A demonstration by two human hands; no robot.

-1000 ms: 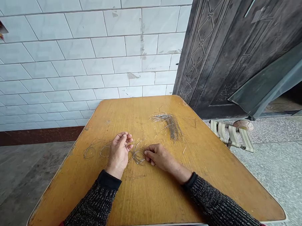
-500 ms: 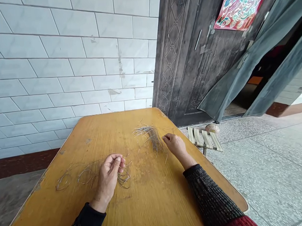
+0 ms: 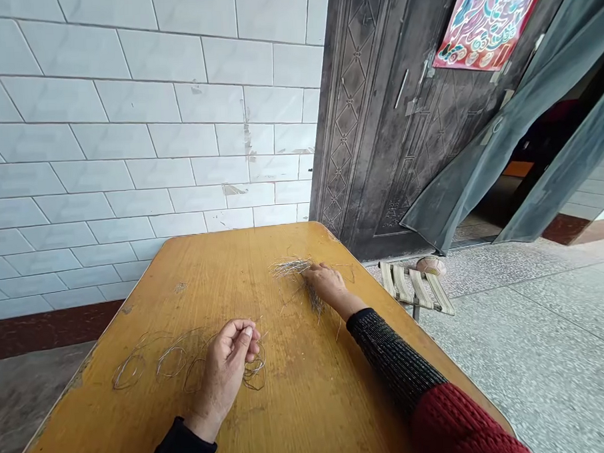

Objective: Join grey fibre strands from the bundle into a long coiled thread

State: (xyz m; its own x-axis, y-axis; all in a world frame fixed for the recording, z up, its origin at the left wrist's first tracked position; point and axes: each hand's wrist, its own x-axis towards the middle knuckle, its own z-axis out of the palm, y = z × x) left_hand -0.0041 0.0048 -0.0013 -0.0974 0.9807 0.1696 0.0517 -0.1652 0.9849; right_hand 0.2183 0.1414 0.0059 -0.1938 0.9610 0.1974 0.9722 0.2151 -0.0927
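Note:
My left hand is closed in a pinch above the near-middle of the table, its thumb pressed on the index finger. Thin wire ends poke out past those fingertips. Just under and beside it lies a small coil of wire, partly hidden by the hand. My right hand reaches over a loose bundle of thin metal wires, its bent fingers down among them. Its fingertips are hidden, so I cannot see whether they grip any wire. Left of my left hand lie loose wire loops, apart from one another.
The yellow wooden table has worn edges. Behind it stands a white tiled wall; to the right are a dark carved door and a grey-green curtain. A strapped folding stool stands on the floor beyond the right edge.
My right hand has moved left onto the wire bundle, from just beside it. My left hand keeps its pinch near the same spot. The view has shifted slightly.

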